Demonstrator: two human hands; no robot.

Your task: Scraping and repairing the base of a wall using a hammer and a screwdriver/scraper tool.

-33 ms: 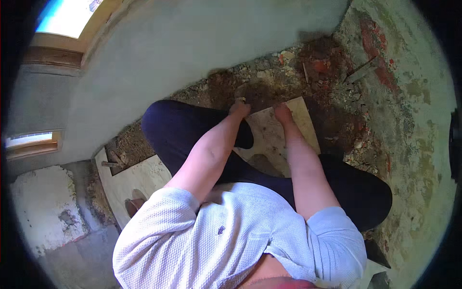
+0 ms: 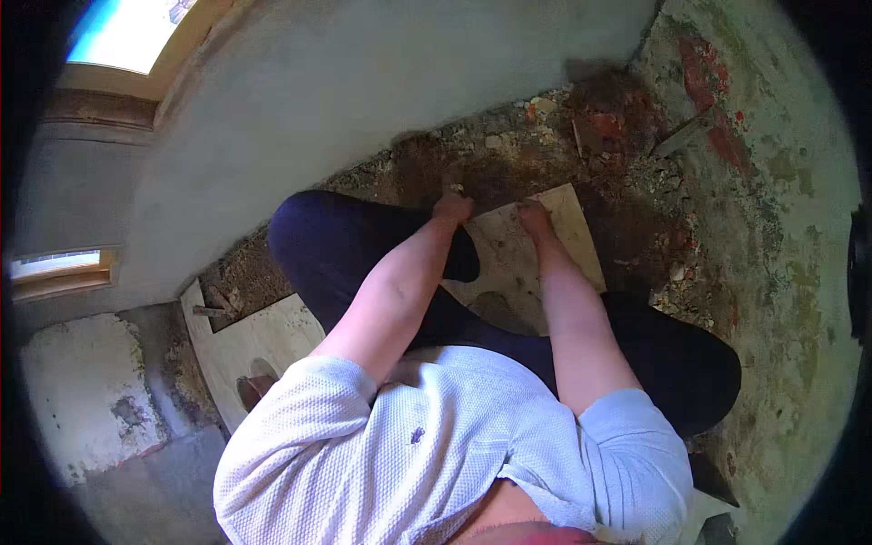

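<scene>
My left hand (image 2: pixel 452 208) is closed at the far left corner of a pale, dirt-marked board (image 2: pixel 499 243), beside the dug-out soil. A small pale bit shows at its fingers, but what it grips is too small to make out. Over the board's far edge, my right hand (image 2: pixel 534 218) is curled closed; anything inside it is hidden. Between my bent legs, the board lies flat, with a darker patch on its near part. Brown soil and rubble (image 2: pixel 495 168) border its far side.
A grey plastered wall (image 2: pixel 363 82) runs along the far left, and a stained, flaking wall (image 2: pixel 772 236) stands at the right. A flat strip (image 2: pixel 683 133) leans near the far right corner. Another pale board (image 2: pixel 272 334) with a cut-out lies left of me, near a small wood piece (image 2: pixel 211 311).
My right hand has shifted slightly nearer to me and turned a little over the board's edge. My left hand stays almost in the same place.
</scene>
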